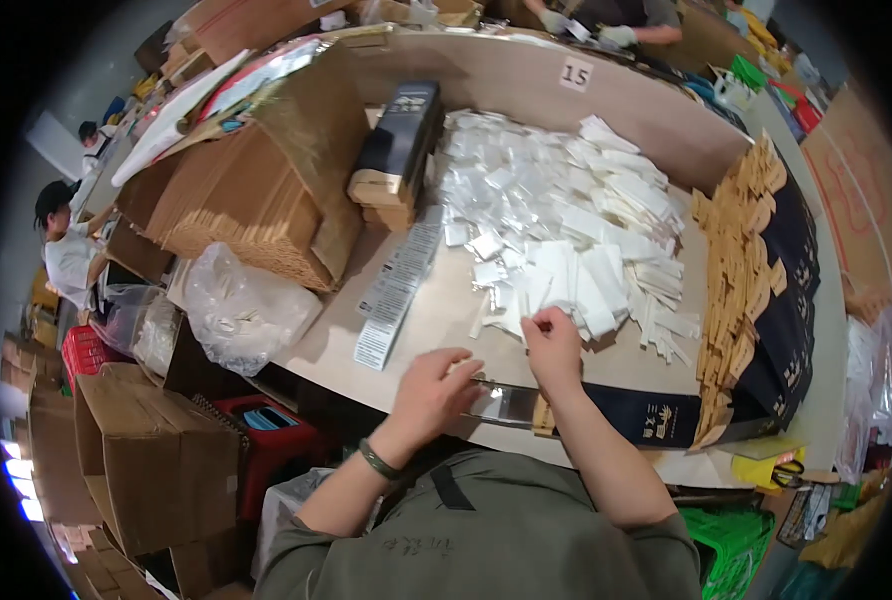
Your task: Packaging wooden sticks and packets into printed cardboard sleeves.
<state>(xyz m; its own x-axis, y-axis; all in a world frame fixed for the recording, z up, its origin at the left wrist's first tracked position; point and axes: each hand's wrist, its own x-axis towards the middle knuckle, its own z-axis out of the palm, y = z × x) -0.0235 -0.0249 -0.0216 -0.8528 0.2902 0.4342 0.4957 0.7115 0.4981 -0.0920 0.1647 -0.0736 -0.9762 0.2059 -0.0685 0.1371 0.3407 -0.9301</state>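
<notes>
My right hand [553, 352] is at the near edge of the white slips [576, 285], its thumb and fingers pinched together. What the pinch holds, if anything, is too small to make out. My left hand [434, 393] hovers by the table's front edge with its fingers apart and nothing in them. Between my hands lies a flat, shiny clear-and-grey piece [506, 404]. Just right of it, a dark blue printed package [641, 415] rests along the front edge, partly behind my right forearm. Small clear packets [491, 165] are heaped behind the slips.
At right stands a row of dark blue packages with brown ends [741, 290]. A carton of brown card sheets [251, 195], a plastic bag [241, 310], dark boxes [401, 140] and a printed grey strip [401, 290] lie left. A person's gloved hand [618, 36] shows beyond the partition.
</notes>
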